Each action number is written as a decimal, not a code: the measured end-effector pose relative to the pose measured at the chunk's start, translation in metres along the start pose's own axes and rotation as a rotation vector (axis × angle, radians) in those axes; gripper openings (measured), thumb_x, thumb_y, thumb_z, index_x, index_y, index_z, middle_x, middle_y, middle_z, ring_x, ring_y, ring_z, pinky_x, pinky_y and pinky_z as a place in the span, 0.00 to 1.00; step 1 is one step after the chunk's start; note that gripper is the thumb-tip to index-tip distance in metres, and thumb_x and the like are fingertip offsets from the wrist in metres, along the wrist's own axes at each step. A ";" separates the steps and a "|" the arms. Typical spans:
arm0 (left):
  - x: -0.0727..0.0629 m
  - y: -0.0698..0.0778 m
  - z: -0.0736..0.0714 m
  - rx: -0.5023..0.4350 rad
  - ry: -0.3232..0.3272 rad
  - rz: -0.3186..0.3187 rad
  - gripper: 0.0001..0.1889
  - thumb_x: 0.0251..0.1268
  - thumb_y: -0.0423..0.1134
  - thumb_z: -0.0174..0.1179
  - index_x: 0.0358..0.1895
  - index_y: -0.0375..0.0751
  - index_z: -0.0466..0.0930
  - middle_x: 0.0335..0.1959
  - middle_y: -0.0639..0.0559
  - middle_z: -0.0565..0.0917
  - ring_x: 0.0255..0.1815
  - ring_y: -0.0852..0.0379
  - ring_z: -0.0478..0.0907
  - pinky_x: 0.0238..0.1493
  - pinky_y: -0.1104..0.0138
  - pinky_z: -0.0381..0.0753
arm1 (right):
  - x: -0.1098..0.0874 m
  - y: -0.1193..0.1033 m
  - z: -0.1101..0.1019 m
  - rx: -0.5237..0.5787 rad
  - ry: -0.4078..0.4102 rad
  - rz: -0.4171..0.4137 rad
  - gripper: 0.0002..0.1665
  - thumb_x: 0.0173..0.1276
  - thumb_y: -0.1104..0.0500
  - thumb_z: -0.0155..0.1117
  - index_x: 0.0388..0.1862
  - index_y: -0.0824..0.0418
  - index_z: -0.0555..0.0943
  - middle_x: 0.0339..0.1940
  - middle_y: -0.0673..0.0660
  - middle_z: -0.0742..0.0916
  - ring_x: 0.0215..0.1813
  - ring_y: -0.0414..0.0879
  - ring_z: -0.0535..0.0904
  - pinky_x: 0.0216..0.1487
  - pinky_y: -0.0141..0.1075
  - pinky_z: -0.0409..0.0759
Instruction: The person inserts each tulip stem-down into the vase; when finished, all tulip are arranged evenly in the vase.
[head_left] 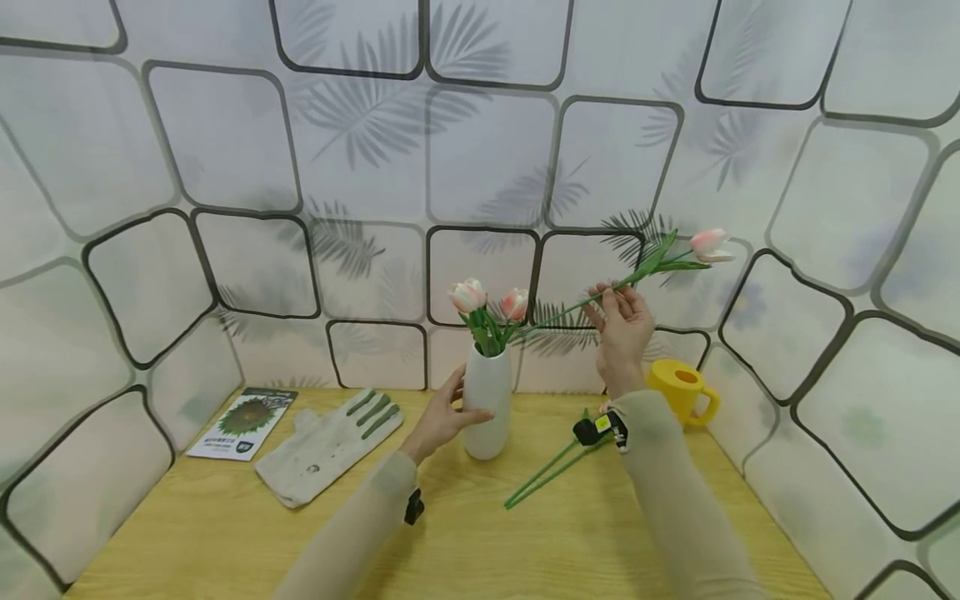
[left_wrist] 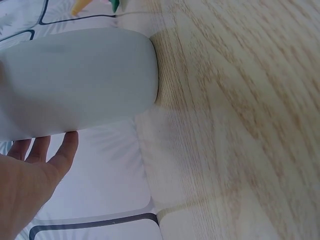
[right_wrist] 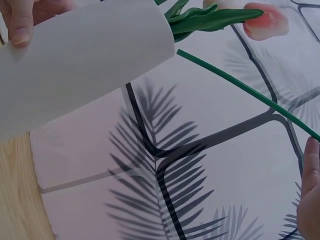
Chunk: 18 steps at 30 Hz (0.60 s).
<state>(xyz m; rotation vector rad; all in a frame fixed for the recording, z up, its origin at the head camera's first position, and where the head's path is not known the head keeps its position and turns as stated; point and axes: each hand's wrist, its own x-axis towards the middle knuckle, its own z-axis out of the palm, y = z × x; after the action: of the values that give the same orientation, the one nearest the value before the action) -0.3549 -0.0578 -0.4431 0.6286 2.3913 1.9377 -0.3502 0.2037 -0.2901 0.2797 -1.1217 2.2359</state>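
Observation:
A tall white vase (head_left: 487, 408) stands upright on the table, two pink-and-white tulips (head_left: 467, 296) in its mouth. My left hand (head_left: 441, 423) holds the vase from its left side, thumb across the front. In the left wrist view, fingertips (left_wrist: 67, 145) touch the vase wall. With thumb and fingers, my right hand (head_left: 624, 332) pinches the green stem of another tulip (head_left: 708, 243), whose flower points up and right. That stem (right_wrist: 240, 86) slopes down to the left in the right wrist view, its cut end close beside the vase's rim.
More green tulip stems (head_left: 547, 477) lie on the wooden table (head_left: 465, 542), right of the vase, partly under my right wrist. Behind that wrist is a yellow mug-like container (head_left: 678, 387) with a handle. Pale work gloves (head_left: 330, 450) and a sunflower packet (head_left: 243, 423) lie at the left.

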 end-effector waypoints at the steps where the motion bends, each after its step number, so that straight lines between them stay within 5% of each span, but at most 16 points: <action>1: 0.000 -0.001 0.000 0.001 0.000 -0.003 0.48 0.54 0.47 0.74 0.76 0.68 0.54 0.70 0.48 0.69 0.69 0.44 0.68 0.61 0.43 0.74 | 0.000 0.001 0.001 -0.008 0.005 -0.002 0.11 0.70 0.66 0.60 0.50 0.66 0.79 0.41 0.59 0.87 0.45 0.49 0.86 0.44 0.39 0.86; 18: -0.001 -0.001 -0.001 0.011 -0.001 -0.020 0.49 0.53 0.50 0.74 0.76 0.69 0.52 0.71 0.48 0.68 0.70 0.44 0.67 0.62 0.43 0.74 | -0.003 0.016 0.016 -0.076 -0.068 0.049 0.10 0.69 0.65 0.61 0.49 0.65 0.79 0.41 0.60 0.88 0.43 0.46 0.87 0.47 0.42 0.85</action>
<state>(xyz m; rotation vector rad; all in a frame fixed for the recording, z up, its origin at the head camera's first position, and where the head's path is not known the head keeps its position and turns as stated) -0.3549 -0.0588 -0.4439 0.6039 2.3994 1.9180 -0.3588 0.1830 -0.2921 0.3012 -1.2588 2.2358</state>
